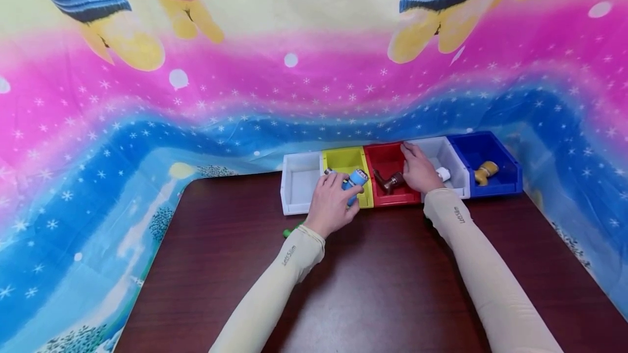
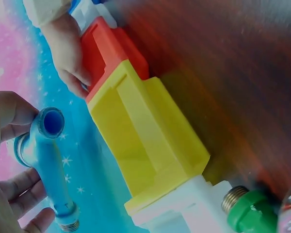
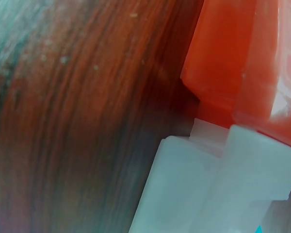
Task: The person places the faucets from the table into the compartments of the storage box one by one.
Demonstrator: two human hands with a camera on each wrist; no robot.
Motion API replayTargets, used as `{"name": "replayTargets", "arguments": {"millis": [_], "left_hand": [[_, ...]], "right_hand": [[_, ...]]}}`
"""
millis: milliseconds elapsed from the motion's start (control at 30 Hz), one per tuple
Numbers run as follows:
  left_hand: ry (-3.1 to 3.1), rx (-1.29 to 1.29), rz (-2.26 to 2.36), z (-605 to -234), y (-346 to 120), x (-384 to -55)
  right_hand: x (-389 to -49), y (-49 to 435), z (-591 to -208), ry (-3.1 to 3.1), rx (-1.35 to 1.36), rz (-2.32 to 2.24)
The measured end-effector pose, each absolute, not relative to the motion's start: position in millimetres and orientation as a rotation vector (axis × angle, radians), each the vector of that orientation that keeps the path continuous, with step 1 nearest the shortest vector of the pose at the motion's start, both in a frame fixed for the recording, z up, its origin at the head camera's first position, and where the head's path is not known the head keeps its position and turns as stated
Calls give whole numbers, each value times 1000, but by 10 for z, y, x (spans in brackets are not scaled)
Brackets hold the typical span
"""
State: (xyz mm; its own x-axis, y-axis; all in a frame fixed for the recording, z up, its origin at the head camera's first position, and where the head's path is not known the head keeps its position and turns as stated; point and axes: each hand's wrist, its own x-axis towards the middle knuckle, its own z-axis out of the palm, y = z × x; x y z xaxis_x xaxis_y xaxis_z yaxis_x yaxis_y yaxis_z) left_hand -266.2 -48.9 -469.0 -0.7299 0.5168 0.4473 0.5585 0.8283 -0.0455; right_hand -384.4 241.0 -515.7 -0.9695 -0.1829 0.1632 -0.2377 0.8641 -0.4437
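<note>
My left hand [image 1: 333, 203] grips a blue tap [image 2: 48, 165] with a wide round mouth and a threaded metal end. It holds the tap above the yellow bin [image 2: 177, 131], apart from its walls in the left wrist view. My right hand [image 1: 421, 170] rests at the wall between the red bin [image 1: 387, 199] and the grey-white bin beside it, fingers extended toward the back rim. A brown tap [image 1: 391, 183] lies in the red bin, just left of that hand. What the right fingertips touch is partly hidden.
A white bin [image 1: 289, 192] stands at the row's left end, a blue bin [image 1: 512, 176] with a yellow tap [image 1: 485, 172] at its right. A white piece [image 1: 443, 173] lies in the grey-white bin. A green fitting [image 2: 252, 211] lies on the brown table [image 1: 235, 244]. Patterned cloth hangs behind.
</note>
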Motion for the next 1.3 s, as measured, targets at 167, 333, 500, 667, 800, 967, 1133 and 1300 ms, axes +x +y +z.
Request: {"name": "replayTargets", "arguments": {"millis": [167, 333, 500, 667, 800, 967, 1133, 1300], "left_hand": [[-2561, -799, -141, -4648, -450, -2760], [-2587, -800, -128, -4631, -392, -2867], [-2643, -790, -97, -4661, -347, -2982], [-2685, -751, -94, -4733, -312, -3092], [-2703, -729, -95, -4787, -299, -3144], [-2747, -705, -103, -4834, -321, -3182], [-2789, -696, -110, -4882, -354, -3205], [-2795, -709, -112, -4940, -340, -3223]], "right_hand": [[-3839, 2403, -5135, -2928, 320, 723], [-3848, 2413, -5138, -2922, 318, 717], [-3853, 2414, -5160, -2923, 309, 726], [-3855, 2414, -5173, -2921, 297, 714], [-3837, 2401, -5152, -2909, 310, 720], [-3826, 2386, -5130, -2905, 311, 733], [-3825, 2387, -5128, -2911, 305, 728], [-3827, 2389, -5145, -2913, 299, 732]]}}
